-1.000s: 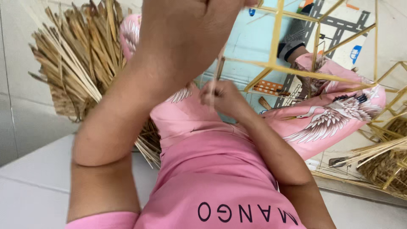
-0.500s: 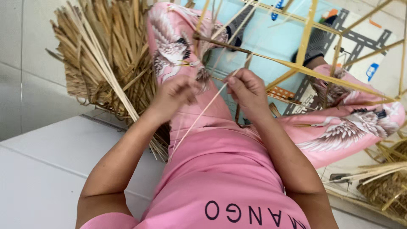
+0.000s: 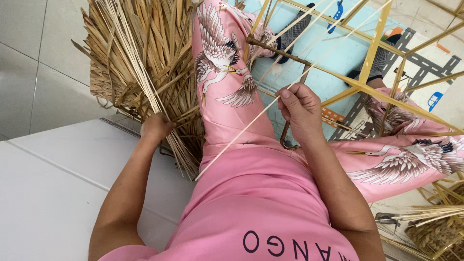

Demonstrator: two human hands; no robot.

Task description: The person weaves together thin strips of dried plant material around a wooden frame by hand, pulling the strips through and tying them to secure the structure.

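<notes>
I sit on a white floor in pink clothes printed with birds. My right hand (image 3: 300, 112) pinches a long thin pale strip (image 3: 251, 126) that slants from my lap up toward a yellow stick frame (image 3: 372, 53). My left hand (image 3: 155, 127) reaches left and closes around pale thin strips (image 3: 129, 53) standing in a heap of dry palm leaves (image 3: 159, 43). The frame stands over my legs, above a light blue mat (image 3: 333, 43).
White floor tiles (image 3: 53, 193) lie to the left, with a grey joint line. More dry leaves and strips (image 3: 430, 227) pile at the lower right. My dark-socked feet (image 3: 295, 34) rest on the mat beyond the frame.
My left hand has let go of the strip near my lap and moved left to the bundle of strips in the leaf heap. My right hand stays on the long strip.
</notes>
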